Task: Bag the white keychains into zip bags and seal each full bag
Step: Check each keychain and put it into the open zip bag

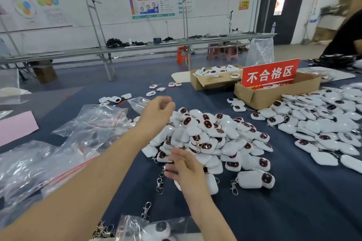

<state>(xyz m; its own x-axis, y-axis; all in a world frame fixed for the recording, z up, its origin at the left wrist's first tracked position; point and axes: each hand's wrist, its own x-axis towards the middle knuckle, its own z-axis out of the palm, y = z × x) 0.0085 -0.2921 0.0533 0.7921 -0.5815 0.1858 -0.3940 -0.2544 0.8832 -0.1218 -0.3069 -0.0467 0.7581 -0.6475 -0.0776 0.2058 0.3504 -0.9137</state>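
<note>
In the head view the white keychains (211, 139) lie heaped at centre frame. They look light, hard-shelled and probably slick, with clasps that tangle, so take them by the body. The right hand (184, 166) lies bent-fingered on the heap's near edge and the blurred left hand (158, 109) curls above it near the limp zip bags (94, 123); neither grip can be told.

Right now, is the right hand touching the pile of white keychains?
Touching. The head view shows the right hand lying on the near edge of the keychain pile, covering several white pieces with no visible gap.
</note>
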